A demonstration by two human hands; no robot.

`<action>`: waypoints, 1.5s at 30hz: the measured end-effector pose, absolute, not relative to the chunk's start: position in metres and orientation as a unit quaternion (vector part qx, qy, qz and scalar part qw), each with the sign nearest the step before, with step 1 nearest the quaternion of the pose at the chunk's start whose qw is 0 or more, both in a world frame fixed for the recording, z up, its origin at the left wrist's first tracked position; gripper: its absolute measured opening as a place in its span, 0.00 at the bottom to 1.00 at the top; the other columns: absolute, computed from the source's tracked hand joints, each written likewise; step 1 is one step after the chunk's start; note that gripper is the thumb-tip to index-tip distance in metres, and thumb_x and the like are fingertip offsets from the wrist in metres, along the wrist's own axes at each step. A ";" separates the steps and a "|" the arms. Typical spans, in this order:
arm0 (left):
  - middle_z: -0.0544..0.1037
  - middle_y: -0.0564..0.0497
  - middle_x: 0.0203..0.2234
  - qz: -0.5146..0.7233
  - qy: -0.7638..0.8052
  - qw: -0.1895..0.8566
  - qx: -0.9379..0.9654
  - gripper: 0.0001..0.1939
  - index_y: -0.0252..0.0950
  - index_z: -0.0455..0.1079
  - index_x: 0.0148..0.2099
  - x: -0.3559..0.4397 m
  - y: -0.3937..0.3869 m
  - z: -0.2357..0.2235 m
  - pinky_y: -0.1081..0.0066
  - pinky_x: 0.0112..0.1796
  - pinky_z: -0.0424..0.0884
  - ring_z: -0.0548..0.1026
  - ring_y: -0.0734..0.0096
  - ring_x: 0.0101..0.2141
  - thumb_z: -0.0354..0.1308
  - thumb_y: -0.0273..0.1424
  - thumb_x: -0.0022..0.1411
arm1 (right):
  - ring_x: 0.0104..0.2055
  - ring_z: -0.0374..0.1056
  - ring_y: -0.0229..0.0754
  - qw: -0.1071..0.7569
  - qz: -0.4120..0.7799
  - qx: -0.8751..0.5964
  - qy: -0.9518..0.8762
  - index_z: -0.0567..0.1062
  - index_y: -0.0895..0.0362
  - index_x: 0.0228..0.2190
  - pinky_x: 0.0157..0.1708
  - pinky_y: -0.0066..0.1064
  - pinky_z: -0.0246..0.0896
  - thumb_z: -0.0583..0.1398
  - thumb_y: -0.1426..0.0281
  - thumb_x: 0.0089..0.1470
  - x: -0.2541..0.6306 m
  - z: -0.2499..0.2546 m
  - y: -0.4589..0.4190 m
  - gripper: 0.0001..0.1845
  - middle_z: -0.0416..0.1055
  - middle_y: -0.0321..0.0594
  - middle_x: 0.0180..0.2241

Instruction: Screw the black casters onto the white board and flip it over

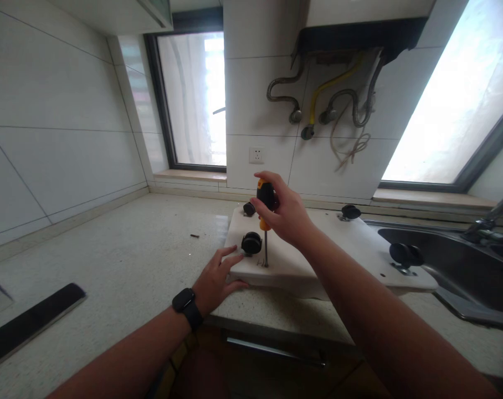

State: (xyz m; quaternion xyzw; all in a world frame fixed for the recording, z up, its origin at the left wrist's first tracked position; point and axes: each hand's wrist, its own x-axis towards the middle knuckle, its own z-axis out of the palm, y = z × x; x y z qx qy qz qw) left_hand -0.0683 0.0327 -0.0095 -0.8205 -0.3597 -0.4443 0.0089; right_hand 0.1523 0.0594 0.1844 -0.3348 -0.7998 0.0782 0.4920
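Observation:
My right hand (282, 208) is wrapped round the black and orange handle of a screwdriver (265, 244), which stands upright with its tip down on a white board (334, 244). Close to the tip, a few small screws (260, 263) appear on the board. My left hand (218, 277), with a black watch on the wrist, rests at the board's near left corner, fingers spread. Right beside its fingertips sits a black caster wheel (251, 243). Other casters are a back left one (249, 209), a back right one (351, 211) and a front right one (405, 255).
The board lies on a speckled countertop (152, 266), overlapping the edge of a steel sink (455, 310) at right. A small dark piece (194, 236) and a long black object (35, 316) lie to the left. Hoses (282, 98) hang on the wall behind.

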 end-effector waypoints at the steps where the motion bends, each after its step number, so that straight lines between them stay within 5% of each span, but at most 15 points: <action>1: 0.70 0.38 0.63 -0.445 -0.358 0.012 -0.821 0.36 0.44 0.66 0.65 -0.068 0.033 -0.010 0.42 0.55 0.79 0.75 0.45 0.60 0.75 0.36 0.58 | 0.42 0.74 0.46 0.494 0.096 -0.325 -0.801 0.67 0.48 0.61 0.46 0.49 0.74 0.63 0.63 0.61 0.153 0.184 0.062 0.28 0.77 0.43 0.46; 6: 0.70 0.36 0.62 -0.444 -0.355 0.026 -0.822 0.36 0.42 0.66 0.65 -0.067 0.033 -0.011 0.43 0.55 0.80 0.76 0.45 0.60 0.76 0.36 0.58 | 0.39 0.78 0.42 0.519 0.294 -0.271 -0.755 0.66 0.44 0.60 0.46 0.49 0.79 0.63 0.62 0.61 0.164 0.179 0.072 0.27 0.72 0.44 0.57; 10: 0.70 0.35 0.63 -0.430 -0.360 0.043 -0.827 0.36 0.41 0.65 0.65 -0.068 0.033 -0.011 0.43 0.55 0.79 0.75 0.45 0.60 0.75 0.37 0.58 | 0.46 0.80 0.45 0.494 0.411 -0.201 -0.739 0.64 0.41 0.60 0.55 0.51 0.77 0.64 0.63 0.61 0.174 0.179 0.067 0.28 0.68 0.41 0.62; 17: 0.72 0.31 0.61 -0.371 -0.363 0.125 -0.845 0.36 0.37 0.66 0.66 -0.070 0.035 -0.005 0.44 0.51 0.81 0.77 0.42 0.58 0.72 0.43 0.61 | 0.36 0.80 0.43 0.532 0.302 -0.257 -0.748 0.70 0.45 0.57 0.42 0.46 0.82 0.70 0.64 0.55 0.173 0.178 0.057 0.30 0.73 0.35 0.43; 22: 0.75 0.29 0.59 -0.293 -0.363 0.205 -0.861 0.36 0.35 0.66 0.67 -0.072 0.034 0.006 0.47 0.45 0.84 0.81 0.40 0.52 0.69 0.48 0.64 | 0.34 0.78 0.43 0.531 0.214 -0.287 -0.768 0.71 0.46 0.56 0.40 0.47 0.82 0.68 0.61 0.57 0.170 0.177 0.046 0.26 0.74 0.39 0.44; 29: 0.75 0.30 0.61 -0.244 -0.397 0.250 -0.849 0.34 0.36 0.67 0.66 -0.067 0.027 0.011 0.52 0.38 0.84 0.83 0.42 0.49 0.68 0.47 0.65 | 0.48 0.79 0.46 0.418 0.231 -0.272 -0.835 0.61 0.45 0.67 0.54 0.48 0.76 0.57 0.69 0.65 0.182 0.195 0.029 0.31 0.72 0.46 0.59; 35: 0.75 0.30 0.61 -0.249 -0.409 0.243 -0.844 0.35 0.34 0.68 0.65 -0.066 0.023 0.008 0.52 0.39 0.84 0.82 0.42 0.49 0.69 0.46 0.64 | 0.33 0.74 0.42 0.412 0.116 -0.357 -0.830 0.70 0.45 0.61 0.42 0.46 0.77 0.69 0.64 0.56 0.179 0.202 0.042 0.32 0.77 0.41 0.46; 39: 0.77 0.31 0.60 -0.240 -0.415 0.236 -0.845 0.34 0.34 0.70 0.63 -0.067 0.023 0.007 0.51 0.38 0.84 0.84 0.44 0.45 0.71 0.46 0.62 | 0.33 0.71 0.42 0.428 0.085 -0.373 -0.819 0.75 0.49 0.52 0.38 0.42 0.75 0.75 0.59 0.47 0.176 0.204 0.044 0.32 0.76 0.40 0.42; 45: 0.75 0.30 0.62 -0.275 -0.401 0.232 -0.843 0.34 0.35 0.66 0.66 -0.065 0.026 0.005 0.49 0.43 0.83 0.81 0.42 0.51 0.69 0.44 0.65 | 0.37 0.75 0.43 0.409 0.149 -0.364 -0.823 0.64 0.47 0.63 0.44 0.46 0.76 0.62 0.60 0.61 0.181 0.203 0.038 0.31 0.75 0.46 0.51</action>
